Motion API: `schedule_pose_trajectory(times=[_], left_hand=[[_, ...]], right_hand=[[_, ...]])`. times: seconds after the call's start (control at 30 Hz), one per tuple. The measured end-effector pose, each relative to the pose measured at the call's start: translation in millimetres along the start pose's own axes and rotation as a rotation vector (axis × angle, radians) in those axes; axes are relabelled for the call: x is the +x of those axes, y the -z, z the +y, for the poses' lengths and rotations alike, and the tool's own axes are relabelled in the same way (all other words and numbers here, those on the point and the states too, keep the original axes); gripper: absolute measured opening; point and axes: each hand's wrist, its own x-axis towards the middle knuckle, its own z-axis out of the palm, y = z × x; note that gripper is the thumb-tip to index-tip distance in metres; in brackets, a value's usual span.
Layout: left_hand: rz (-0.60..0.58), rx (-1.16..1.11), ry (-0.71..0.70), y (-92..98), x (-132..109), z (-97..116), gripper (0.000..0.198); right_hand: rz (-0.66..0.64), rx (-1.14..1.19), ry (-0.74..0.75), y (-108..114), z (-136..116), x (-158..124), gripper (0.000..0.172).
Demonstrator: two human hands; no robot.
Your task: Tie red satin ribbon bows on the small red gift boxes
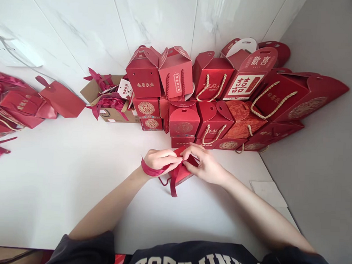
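Observation:
A small red gift box (183, 174) rests on the white table (59, 189) just in front of me. A dark red ribbon (153, 171) runs from it, loops round my left wrist and hangs over the box's front. My left hand (160, 159) is closed, pinching the ribbon at the top of the box. My right hand (205, 164) meets it from the right, its fingers pinched on the same ribbon and resting on the box.
Stacked red gift boxes (212, 98) with rope handles line the back wall. An open cardboard carton (113, 100) holds ribbons and tags. Flat red boxes and loose ribbons (16, 105) lie at the far left. A white sheet (268, 192) lies at the table's right edge.

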Motion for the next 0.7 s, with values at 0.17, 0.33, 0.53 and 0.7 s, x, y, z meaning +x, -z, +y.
schedule_pose_trajectory(times=[0.17,0.33,0.53,0.7], left_hand=[[-0.021,-0.022,0.031,1.2,0.4,1.1,0.01],[-0.007,-0.017,0.037,-0.7,1.0,3.4,0.009],[-0.032,-0.011,0.036,-1.4,-0.2,1.8,0.011],[-0.032,-0.023,0.031,0.8,1.3,2.1,0.011]], right_hand=[[0.083,-0.201,0.1,-4.4,4.2,-2.5,0.019],[0.081,-0.227,0.018,-8.5,2.0,-2.7,0.024],[0.151,-0.345,-0.035,-4.4,5.3,-1.3,0.014],[0.257,-0.823,-0.116,26.0,5.9,-6.2,0.016]])
